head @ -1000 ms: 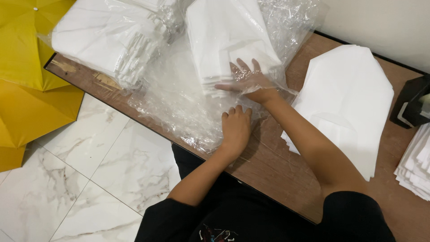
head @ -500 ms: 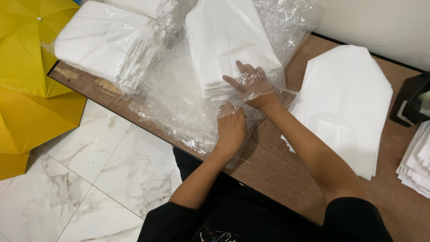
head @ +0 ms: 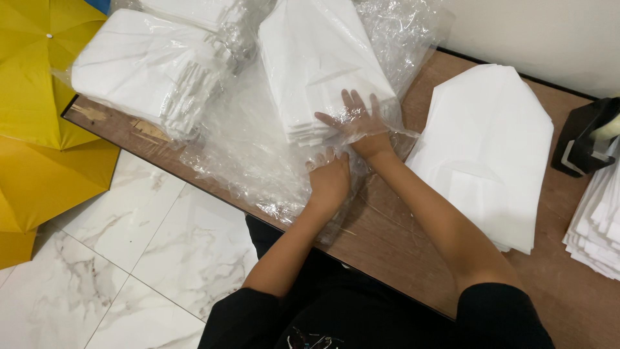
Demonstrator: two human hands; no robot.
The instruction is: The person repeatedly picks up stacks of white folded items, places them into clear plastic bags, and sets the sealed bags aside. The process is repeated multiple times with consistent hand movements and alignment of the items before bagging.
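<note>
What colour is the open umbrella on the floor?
Yellow; the open umbrella shows best in the head view, left of the table.

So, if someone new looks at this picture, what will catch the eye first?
Probably the two bare hands at the centre: the right hand lies flat under clear plastic wrap on a stack of white folded sheets, and the left hand presses the wrap at the stack's near edge. Next comes the bright yellow umbrella on the marble floor at the left, then the bare white stack on the brown table at the right.
</note>
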